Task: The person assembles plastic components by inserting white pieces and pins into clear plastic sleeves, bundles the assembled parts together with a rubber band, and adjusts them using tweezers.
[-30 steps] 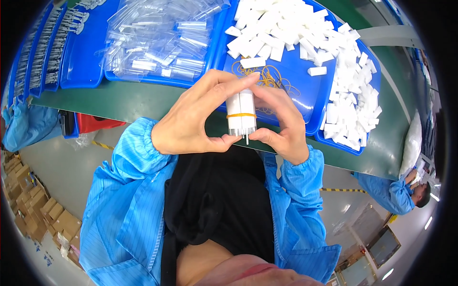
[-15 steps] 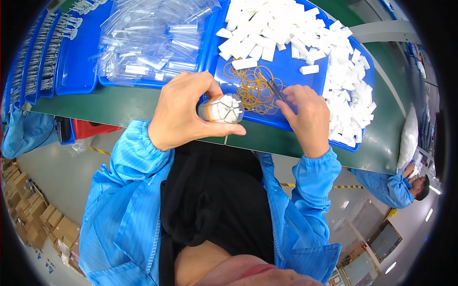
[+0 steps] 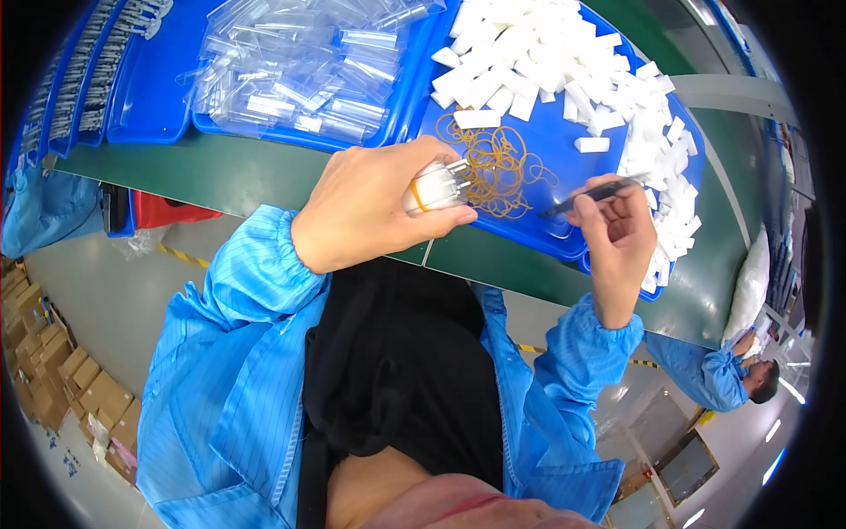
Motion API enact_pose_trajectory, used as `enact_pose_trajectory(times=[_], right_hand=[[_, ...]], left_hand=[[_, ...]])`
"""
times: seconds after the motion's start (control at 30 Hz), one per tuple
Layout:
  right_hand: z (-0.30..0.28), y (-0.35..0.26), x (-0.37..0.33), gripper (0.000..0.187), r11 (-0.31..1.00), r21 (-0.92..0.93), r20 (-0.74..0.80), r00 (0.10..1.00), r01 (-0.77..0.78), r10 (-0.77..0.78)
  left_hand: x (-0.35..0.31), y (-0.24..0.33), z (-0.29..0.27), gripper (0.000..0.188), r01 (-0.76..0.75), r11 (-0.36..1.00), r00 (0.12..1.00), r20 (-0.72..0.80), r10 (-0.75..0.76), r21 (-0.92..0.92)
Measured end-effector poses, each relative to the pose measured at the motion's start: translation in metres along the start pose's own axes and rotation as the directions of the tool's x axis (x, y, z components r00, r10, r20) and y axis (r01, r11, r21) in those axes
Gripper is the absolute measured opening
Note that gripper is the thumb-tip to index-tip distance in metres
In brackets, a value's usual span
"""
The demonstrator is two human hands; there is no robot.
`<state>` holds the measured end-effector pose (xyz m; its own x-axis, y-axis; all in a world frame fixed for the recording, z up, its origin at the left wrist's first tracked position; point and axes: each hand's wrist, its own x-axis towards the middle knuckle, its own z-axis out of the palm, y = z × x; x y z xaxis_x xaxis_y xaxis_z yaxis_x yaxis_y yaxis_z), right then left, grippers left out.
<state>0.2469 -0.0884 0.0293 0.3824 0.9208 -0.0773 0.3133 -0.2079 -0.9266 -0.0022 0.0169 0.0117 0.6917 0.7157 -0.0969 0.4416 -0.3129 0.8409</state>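
Observation:
My left hand (image 3: 366, 203) is closed around a short round bundle (image 3: 434, 189) of white pieces with an orange-yellow rubber band around it. Narrow ends stick out of the bundle on the side toward the right. Dark tweezers (image 3: 606, 190) are pinched in my right hand (image 3: 624, 231), their tips pointing left above the tray's near edge. Between my hands, a tangle of yellow-brown rubber bands (image 3: 498, 167) lies in a blue tray (image 3: 564, 172). White blocks (image 3: 529, 66) are heaped in the far part of that tray.
Clear plastic pieces (image 3: 300, 66) fill another blue tray on the left. More white blocks (image 3: 674, 189) lie in a tray at the right. Metal parts (image 3: 106, 66) stand in blue racks at far left. Beneath is a green tabletop (image 3: 264, 172). A person (image 3: 718, 375) is at far right.
My right hand has moved right with the tweezers, away from the rubber bands, and turned its palm up. My left hand has shifted slightly right, tilting the bundle so its end faces more to the right.

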Motion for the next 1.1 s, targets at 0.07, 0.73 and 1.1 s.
enact_pose_trajectory(times=[0.07,0.73,1.1], right_hand=[[0.023,-0.009,-0.005,0.019,0.972,0.236,-0.034,0.999,-0.010,0.018],[0.074,-0.018,-0.016,0.024,0.886,0.463,0.024,0.999,-0.031,0.022],[0.067,-0.020,-0.019,0.029,0.860,0.492,-0.161,0.985,0.135,-0.062]], left_hand=[[0.000,0.003,0.000,0.048,-0.001,0.999,1.000,0.012,0.001,0.038],[-0.003,-0.004,0.010,0.039,-0.091,0.986,0.996,0.013,0.090,0.142],[-0.004,-0.004,0.010,0.044,0.040,0.973,0.994,0.110,-0.015,-0.226]])
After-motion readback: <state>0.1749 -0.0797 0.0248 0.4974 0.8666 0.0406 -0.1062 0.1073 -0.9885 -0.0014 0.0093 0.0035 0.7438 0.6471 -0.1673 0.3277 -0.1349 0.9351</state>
